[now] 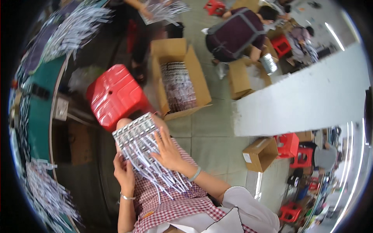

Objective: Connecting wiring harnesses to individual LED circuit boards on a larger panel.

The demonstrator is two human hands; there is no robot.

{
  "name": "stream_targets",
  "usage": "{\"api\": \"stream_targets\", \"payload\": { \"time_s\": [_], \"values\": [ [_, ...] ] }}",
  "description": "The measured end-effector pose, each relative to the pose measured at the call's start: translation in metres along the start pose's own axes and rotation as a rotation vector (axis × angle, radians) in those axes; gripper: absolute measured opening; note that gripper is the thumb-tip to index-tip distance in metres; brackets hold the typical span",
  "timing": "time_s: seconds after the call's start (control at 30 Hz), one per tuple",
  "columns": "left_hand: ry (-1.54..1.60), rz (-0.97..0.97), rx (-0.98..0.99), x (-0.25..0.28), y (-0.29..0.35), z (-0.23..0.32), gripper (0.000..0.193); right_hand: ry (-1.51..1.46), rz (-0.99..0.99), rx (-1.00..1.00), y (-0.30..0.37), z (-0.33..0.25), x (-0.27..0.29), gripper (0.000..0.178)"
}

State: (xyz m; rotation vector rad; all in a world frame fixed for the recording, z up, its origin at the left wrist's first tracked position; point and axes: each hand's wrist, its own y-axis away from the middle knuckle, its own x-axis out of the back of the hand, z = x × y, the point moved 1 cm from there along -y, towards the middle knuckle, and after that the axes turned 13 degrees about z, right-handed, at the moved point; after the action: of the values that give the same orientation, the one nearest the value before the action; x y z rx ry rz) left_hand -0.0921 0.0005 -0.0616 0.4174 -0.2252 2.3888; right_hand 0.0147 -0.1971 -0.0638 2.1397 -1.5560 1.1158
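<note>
On checked cloth (151, 198): one array (134, 128) of small silvery parts

Across the room, a floor (208, 155) of pale tiles is crossed at right by a white wall-like slab (307, 93). Along the left, a green counter (40, 116) is loaded with bundles of white strips (50, 190). Beyond the slab's near edge, one co-worker in a dark maroon top (237, 35) is seen bent over cartons. One open cardboard box (199, 77) is set on the tiles, filled with close-packed rows of goods (178, 87). One red stool (116, 95) is placed just left of it. One smaller open carton (254, 160) is stood at right, near further red stools (287, 145).

The array is laid across the lap, its white leads (138, 155) trailed over the cloth. By the right hand (169, 153), fingers extended and spread, the leads are covered and touched. By the left hand (124, 176), fingers bent, the lower left edge is met; whether it is gripped cannot be told. One bangle (195, 174) is worn on the right wrist, one silvery bracelet (127, 197) on the left.
</note>
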Motion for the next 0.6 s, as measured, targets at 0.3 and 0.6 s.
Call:
{"api": "stream_targets", "payload": {
  "time_s": [0.3,0.6],
  "values": [
    [0.203,-0.2,0.32,-0.032,-0.032,0.037,0.027,-0.512,0.171,-0.271,-0.009,0.029,0.007,0.065],
    [0.377,-0.419,0.762,-0.079,0.004,0.046,0.044,-1.021,0.197,-0.897,0.01,0.09,0.035,0.051]
  ]
}}
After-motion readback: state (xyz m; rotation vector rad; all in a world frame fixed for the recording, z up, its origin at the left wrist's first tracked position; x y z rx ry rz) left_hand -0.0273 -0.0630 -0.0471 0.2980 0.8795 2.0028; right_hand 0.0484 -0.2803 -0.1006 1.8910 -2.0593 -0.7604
